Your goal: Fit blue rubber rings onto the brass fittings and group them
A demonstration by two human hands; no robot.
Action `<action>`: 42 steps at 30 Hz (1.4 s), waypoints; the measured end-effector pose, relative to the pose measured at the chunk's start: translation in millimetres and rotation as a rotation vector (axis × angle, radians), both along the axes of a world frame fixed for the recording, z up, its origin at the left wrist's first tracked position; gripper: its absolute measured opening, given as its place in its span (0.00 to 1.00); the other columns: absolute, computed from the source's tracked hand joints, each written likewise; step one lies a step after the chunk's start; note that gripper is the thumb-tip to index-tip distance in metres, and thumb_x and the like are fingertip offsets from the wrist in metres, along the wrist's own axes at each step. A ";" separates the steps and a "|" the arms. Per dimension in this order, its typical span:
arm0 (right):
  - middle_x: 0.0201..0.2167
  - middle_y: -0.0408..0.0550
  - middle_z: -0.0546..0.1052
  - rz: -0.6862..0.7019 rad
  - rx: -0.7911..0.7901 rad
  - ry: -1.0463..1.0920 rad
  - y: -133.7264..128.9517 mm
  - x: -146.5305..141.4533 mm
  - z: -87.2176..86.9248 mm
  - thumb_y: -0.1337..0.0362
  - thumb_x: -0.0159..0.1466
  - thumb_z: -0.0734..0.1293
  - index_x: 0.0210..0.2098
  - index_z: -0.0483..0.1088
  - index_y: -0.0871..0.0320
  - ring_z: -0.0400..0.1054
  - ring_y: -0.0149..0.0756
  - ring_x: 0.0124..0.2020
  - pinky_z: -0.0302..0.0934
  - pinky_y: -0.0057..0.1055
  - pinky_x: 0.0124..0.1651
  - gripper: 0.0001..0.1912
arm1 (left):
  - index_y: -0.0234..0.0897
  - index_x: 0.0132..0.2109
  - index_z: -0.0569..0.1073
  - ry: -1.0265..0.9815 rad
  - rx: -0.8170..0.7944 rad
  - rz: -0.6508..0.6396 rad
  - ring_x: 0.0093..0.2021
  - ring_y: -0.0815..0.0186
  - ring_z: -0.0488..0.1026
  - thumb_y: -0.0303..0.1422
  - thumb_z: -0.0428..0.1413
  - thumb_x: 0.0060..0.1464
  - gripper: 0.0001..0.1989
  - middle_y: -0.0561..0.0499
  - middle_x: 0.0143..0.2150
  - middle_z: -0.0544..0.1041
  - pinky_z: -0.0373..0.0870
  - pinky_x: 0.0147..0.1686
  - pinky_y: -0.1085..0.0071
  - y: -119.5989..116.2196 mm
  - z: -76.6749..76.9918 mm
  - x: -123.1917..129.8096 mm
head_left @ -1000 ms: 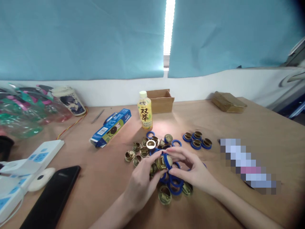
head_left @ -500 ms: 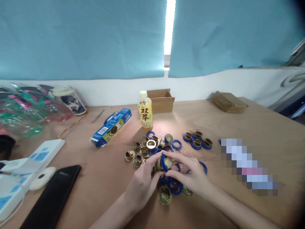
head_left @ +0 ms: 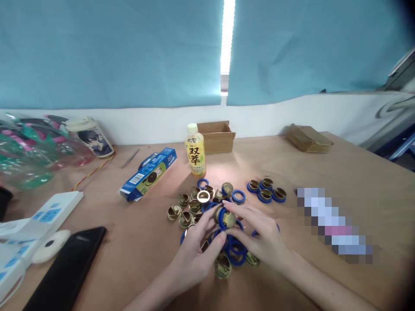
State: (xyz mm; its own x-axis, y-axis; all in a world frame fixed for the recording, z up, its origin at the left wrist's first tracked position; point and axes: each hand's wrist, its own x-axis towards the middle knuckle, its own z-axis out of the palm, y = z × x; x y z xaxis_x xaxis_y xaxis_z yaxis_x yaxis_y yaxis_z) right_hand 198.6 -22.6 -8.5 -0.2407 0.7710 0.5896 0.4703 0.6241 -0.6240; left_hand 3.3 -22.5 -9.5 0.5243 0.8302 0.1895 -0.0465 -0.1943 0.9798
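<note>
Between my two hands is a brass-coloured round metal fitting (head_left: 230, 219) with a blue ring (head_left: 221, 217) around it. My left hand (head_left: 196, 248) grips it from the left, thumb below and fingers behind. From the right, my right hand (head_left: 264, 233) pinches it with the index finger on top and the thumb underneath. Below and around the hands lies a loose pile of brass fittings (head_left: 195, 206) and blue rings (head_left: 238, 196), partly covered by my fingers. To the right stands a small group of fittings with blue rings (head_left: 265, 195) on them.
Behind the pile stand a yellow drink bottle (head_left: 196, 153) and an open cardboard box (head_left: 218, 142). Left are a blue box (head_left: 148, 175), a phone (head_left: 69, 268), a power strip (head_left: 45, 216), a cup (head_left: 92, 140) and plastic bottles (head_left: 30, 160). A brown package (head_left: 309, 139) lies back right.
The fitting in my hands now shows more of its brass body on both sides of the blue ring. My left thumb has shifted slightly. The whole view has moved a little.
</note>
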 end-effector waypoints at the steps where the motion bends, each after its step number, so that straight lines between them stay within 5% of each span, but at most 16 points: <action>1: 0.49 0.50 0.79 0.000 0.007 -0.010 0.1 -0.3 0.3 0.63 0.65 0.70 0.62 0.66 0.47 0.75 0.43 0.46 0.71 0.38 0.49 0.26 | 0.42 0.65 0.61 0.005 -0.029 -0.010 0.60 0.58 0.73 0.29 0.48 0.67 0.21 0.43 0.61 0.74 0.71 0.59 0.60 0.6 1.8 0.4; 8: 0.34 0.48 0.81 -0.041 -0.020 -0.036 -0.7 -3.1 -0.1 0.59 0.65 0.70 0.58 0.70 0.50 0.73 0.38 0.29 0.71 0.33 0.35 0.22 | 0.40 0.60 0.68 0.031 -0.061 0.022 0.50 0.61 0.77 0.32 0.49 0.68 0.16 0.47 0.51 0.80 0.73 0.51 0.66 5.7 2.6 1.6; 16: 0.23 0.41 0.78 -0.075 -0.118 -0.063 -3.1 -7.1 -4.7 0.55 0.65 0.69 0.58 0.71 0.50 0.72 0.36 0.24 0.70 0.35 0.39 0.22 | 0.39 0.57 0.71 0.146 -0.010 0.108 0.36 0.64 0.75 0.35 0.48 0.67 0.15 0.51 0.37 0.79 0.74 0.40 0.70 7.6 -3.8 -1.7; 21: 0.21 0.39 0.76 -0.079 -0.179 -0.039 -1.6 -8.2 -5.5 0.56 0.65 0.70 0.57 0.72 0.49 0.70 0.34 0.22 0.69 0.31 0.34 0.21 | 0.39 0.56 0.72 0.041 -0.099 0.070 0.44 0.60 0.77 0.36 0.49 0.66 0.15 0.47 0.42 0.81 0.75 0.47 0.66 6.9 -1.0 0.1; 28: 0.22 0.40 0.73 0.051 -0.408 0.149 -1.4 -2.0 9.4 0.60 0.64 0.68 0.59 0.69 0.52 0.64 0.30 0.17 0.60 0.24 0.19 0.23 | 0.40 0.54 0.74 -0.146 -0.285 0.046 0.42 0.58 0.81 0.40 0.54 0.64 0.15 0.47 0.45 0.82 0.78 0.47 0.60 8.8 9.4 4.0; 36: 0.35 0.48 0.78 0.124 -0.589 0.249 3.2 0.1 2.8 0.59 0.70 0.61 0.50 0.74 0.55 0.69 0.30 0.23 0.66 0.25 0.24 0.14 | 0.41 0.55 0.73 -0.085 -0.248 -0.008 0.43 0.56 0.82 0.38 0.50 0.66 0.14 0.46 0.47 0.81 0.79 0.45 0.59 3.7 4.0 1.7; 42: 0.29 0.45 0.74 0.089 -0.484 0.112 0.5 -0.1 2.0 0.63 0.69 0.61 0.42 0.73 0.58 0.68 0.31 0.24 0.58 0.23 0.21 0.10 | 0.38 0.55 0.70 0.037 -0.139 -0.041 0.39 0.60 0.83 0.34 0.44 0.69 0.14 0.45 0.45 0.82 0.79 0.43 0.63 4.2 -0.3 -1.9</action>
State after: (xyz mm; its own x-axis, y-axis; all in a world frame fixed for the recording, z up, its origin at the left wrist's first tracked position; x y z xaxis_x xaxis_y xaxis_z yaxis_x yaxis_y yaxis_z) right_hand 198.5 -22.1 -6.5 -0.2732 0.9419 0.1956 0.3421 0.2852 -0.8953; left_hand 1.4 -18.3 -9.8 0.5631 0.8246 0.0539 -0.0149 -0.0551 0.9984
